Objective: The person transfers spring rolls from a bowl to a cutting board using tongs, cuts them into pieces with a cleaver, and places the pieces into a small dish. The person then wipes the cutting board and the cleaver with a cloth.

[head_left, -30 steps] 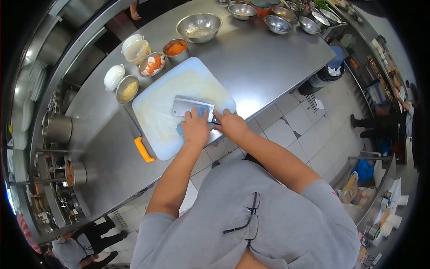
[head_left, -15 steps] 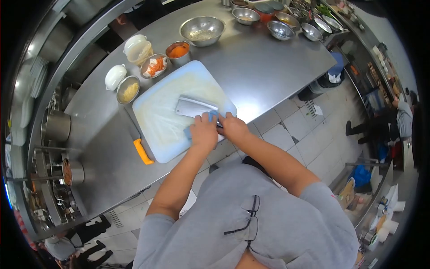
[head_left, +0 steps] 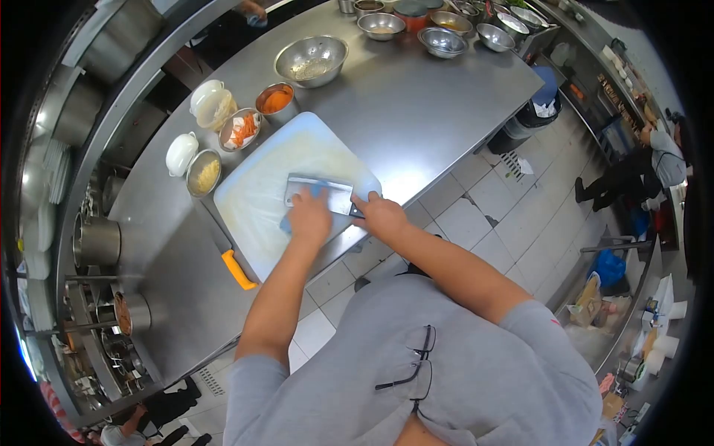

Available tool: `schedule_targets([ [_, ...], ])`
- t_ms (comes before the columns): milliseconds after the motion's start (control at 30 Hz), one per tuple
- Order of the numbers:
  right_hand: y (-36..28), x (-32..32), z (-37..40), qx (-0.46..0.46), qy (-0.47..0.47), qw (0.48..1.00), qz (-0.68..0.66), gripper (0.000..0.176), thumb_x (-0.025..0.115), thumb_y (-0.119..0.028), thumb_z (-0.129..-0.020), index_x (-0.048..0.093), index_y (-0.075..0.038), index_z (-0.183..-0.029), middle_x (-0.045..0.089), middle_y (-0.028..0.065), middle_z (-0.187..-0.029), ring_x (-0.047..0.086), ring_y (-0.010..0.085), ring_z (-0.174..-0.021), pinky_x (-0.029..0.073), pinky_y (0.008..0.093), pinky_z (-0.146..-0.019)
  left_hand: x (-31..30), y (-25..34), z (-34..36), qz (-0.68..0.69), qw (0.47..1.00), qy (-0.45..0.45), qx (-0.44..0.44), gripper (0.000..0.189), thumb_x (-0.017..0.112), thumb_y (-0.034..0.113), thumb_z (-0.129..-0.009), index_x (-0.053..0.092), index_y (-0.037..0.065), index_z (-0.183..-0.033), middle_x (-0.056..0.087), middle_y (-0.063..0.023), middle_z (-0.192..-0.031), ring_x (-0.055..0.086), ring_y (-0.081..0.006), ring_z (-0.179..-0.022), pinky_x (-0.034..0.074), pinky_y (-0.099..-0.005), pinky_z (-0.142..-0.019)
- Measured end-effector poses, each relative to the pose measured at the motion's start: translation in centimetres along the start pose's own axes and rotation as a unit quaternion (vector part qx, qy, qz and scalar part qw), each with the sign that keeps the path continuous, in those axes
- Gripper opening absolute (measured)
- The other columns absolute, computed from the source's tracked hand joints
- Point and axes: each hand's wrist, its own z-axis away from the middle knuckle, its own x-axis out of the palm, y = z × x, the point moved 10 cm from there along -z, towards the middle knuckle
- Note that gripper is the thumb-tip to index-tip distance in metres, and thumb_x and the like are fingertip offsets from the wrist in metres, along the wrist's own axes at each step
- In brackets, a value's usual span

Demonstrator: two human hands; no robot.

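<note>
A cleaver (head_left: 340,195) with a broad metal blade lies low over the white cutting board (head_left: 249,186). My right hand (head_left: 382,216) is closed around its dark handle, near the board's right edge. Against the blade, my left hand (head_left: 309,218) presses a blue cloth (head_left: 318,187), with part of it showing beside the fingers. The fingers are partly hidden and slightly blurred. Left of the board rests a knife with an orange handle (head_left: 238,270), its blade along the board's edge.
Behind the board stand a bowl of yellow chopped food (head_left: 204,175), a bowl of orange and white pieces (head_left: 240,131), a pot of orange contents (head_left: 277,99) and a large metal bowl (head_left: 311,62). White lidded containers (head_left: 181,154) sit at left. Another person (head_left: 654,160) stands far right.
My left hand has slid the cloth from near the handle leftward along the cleaver's blade. My right hand keeps hold of the handle. The whole view has shifted a little.
</note>
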Motion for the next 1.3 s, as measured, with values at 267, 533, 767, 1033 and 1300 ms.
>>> schedule_targets([
  [267, 0.0, -0.2, 0.0, -0.002, 0.003, 1.0, -0.002, 0.063, 0.076, -0.042, -0.098, 0.058, -0.015, -0.153, 0.066, 0.0181, -0.118, 0.076, 0.0343, -0.097, 0.063, 0.0461, -0.08, -1.4, -4.4, -0.9, 0.029, 0.999, -0.026, -0.032, 0.054, 0.056, 0.017, -0.099, 0.061, 0.02, -0.153, 0.054, -0.0204, -0.142, 0.056, -0.0414, -0.129, 0.058, -0.0551, -0.099],
  [533, 0.0, -0.5, 0.1, 0.0, -0.005, 1.0, -0.004, 0.065, 0.076, -0.042, -0.098, 0.057, -0.015, -0.154, 0.066, 0.0173, -0.119, 0.075, 0.0345, -0.101, 0.062, 0.0462, -0.083, -0.2, 2.3, 4.2, 0.089, 0.987, -0.019, 0.135, 0.059, 0.062, 0.018, -0.095, 0.06, 0.021, -0.154, 0.054, -0.0219, -0.146, 0.054, -0.0461, -0.133, 0.056, -0.056, -0.103],
  [767, 0.1, -0.4, 0.3, 0.004, 0.004, 1.0, 0.006, 0.065, 0.072, -0.048, -0.1, 0.055, -0.021, -0.157, 0.064, 0.0185, -0.121, 0.073, 0.0367, -0.101, 0.062, 0.047, -0.085, -1.7, -7.3, 1.0, 0.004, 0.999, -0.04, -0.013, 0.053, 0.057, 0.021, -0.101, 0.058, 0.018, -0.154, 0.051, -0.0216, -0.146, 0.056, -0.0438, -0.128, 0.056, -0.0569, -0.1],
  [1033, 2.8, 0.7, 3.6, 0.042, -0.011, 0.999, -0.03, 0.061, 0.075, -0.043, -0.098, 0.058, -0.019, -0.152, 0.071, 0.0204, -0.118, 0.073, 0.0394, -0.102, 0.061, 0.0496, -0.088, 2.4, -0.2, 5.9, 0.205, 0.948, -0.195, 0.148, 0.066, 0.071, 0.018, -0.092, 0.054, 0.011, -0.156, 0.07, -0.0203, -0.12, 0.07, -0.032, -0.111, 0.06, -0.0439, -0.09],
  [1300, 15.2, -3.7, 20.2, 0.139, 0.155, 0.975, -0.072, 0.034, 0.082, -0.036, -0.09, 0.077, -0.008, -0.109, 0.076, 0.0176, -0.096, 0.073, 0.0403, -0.089, 0.058, 0.0489, -0.077, -7.9, -18.6, -5.1, 0.475, 0.877, 0.069, -0.015, 0.049, 0.084, 0.019, -0.087, 0.065, 0.009, -0.131, 0.071, -0.01, -0.104, 0.069, -0.0197, -0.091, 0.057, -0.0377, -0.079],
])
